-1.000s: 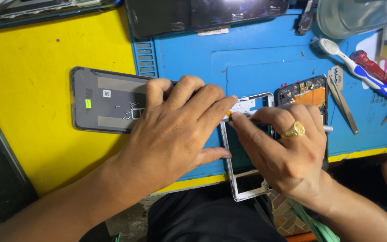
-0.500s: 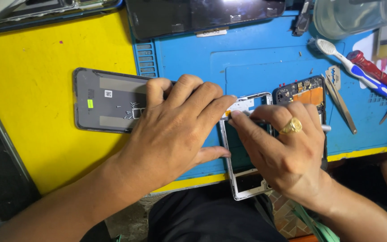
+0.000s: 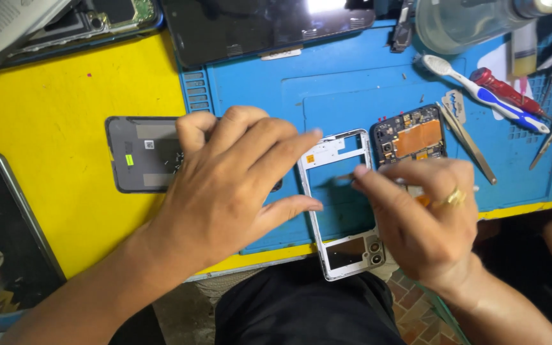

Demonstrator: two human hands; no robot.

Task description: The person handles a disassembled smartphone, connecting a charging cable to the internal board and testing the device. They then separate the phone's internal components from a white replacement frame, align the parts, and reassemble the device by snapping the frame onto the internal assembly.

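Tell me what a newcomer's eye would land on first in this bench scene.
First, the two bare hands at the centre: the left hand spread over a white phone frame on the blue work mat, the right hand, wearing a gold ring, pinching a thin tool at the frame's right edge. Next, the bright yellow tabletop on the left, where a grey phone back cover lies. An opened phone body with an orange patch lies right of the frame.

phone repair bench | blue work mat | tweezers | opened phones
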